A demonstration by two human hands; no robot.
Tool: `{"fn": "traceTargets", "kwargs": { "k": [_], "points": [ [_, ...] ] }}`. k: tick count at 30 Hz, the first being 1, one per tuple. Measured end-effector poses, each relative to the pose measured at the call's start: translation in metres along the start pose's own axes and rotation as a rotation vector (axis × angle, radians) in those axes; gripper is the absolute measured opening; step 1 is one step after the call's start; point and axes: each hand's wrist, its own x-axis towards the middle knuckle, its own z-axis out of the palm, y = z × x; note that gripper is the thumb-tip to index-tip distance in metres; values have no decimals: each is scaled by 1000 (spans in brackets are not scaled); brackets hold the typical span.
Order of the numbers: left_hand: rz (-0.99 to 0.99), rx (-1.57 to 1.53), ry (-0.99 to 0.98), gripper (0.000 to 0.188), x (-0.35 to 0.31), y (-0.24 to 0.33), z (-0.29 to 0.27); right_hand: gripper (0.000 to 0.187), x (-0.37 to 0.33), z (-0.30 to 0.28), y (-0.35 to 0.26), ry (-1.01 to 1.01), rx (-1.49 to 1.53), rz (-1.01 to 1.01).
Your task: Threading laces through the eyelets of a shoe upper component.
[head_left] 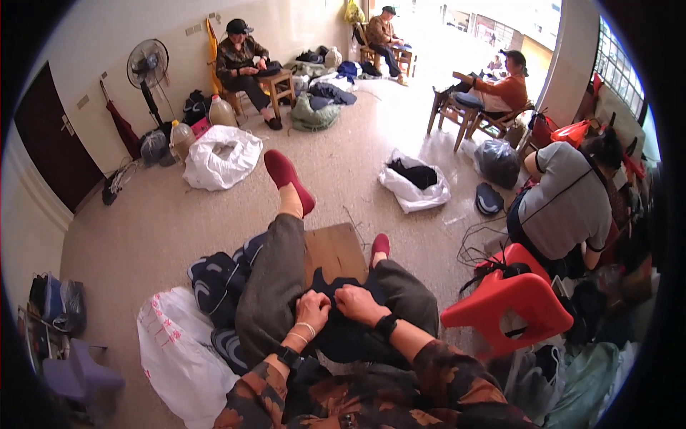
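A flat black fabric piece with a notched upper edge lies across my lap and over the near end of a wooden board seat. My left hand is closed in a pinch at the piece's left side. Close beside it, my right hand is curled shut over the upper part of the fabric. What the fingers of either hand grip is too small to make out. By my left leg sits a heap of dark navy pieces with grey curved patches, next to a white sack.
At my right stands a red plastic stool, with a bent-over person beyond it. White sacks and an open bag of black cloth lie on the floor ahead. Several seated people work farther back. A purple stool is at far left.
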Motion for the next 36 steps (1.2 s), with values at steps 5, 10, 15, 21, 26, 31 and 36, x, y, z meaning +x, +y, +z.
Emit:
{"fn": "traceTargets", "kwargs": {
  "k": [5,10,15,21,26,31,36],
  "points": [
    [-6,-9,3,6,10,-12,5,9,20,6,7,-21,-28,-39],
    [31,-120,-29,14,17,-7,-9,11,30,-14,16,-128,90,46],
    [-36,-99,-52,4,10,-9,-7,14,23,-23,7,-165,179,75],
    [-90,-125,-83,10,4,-6,-6,13,17,-35,13,-238,500,195],
    [-63,-105,-65,11,2,-6,-3,8,13,-23,10,-99,267,5],
    [-60,-71,-58,13,3,-6,-3,6,14,-16,3,-124,134,10],
    [-27,-95,-36,14,4,-9,0,9,16,-14,7,-76,-28,-18]
  ]
}}
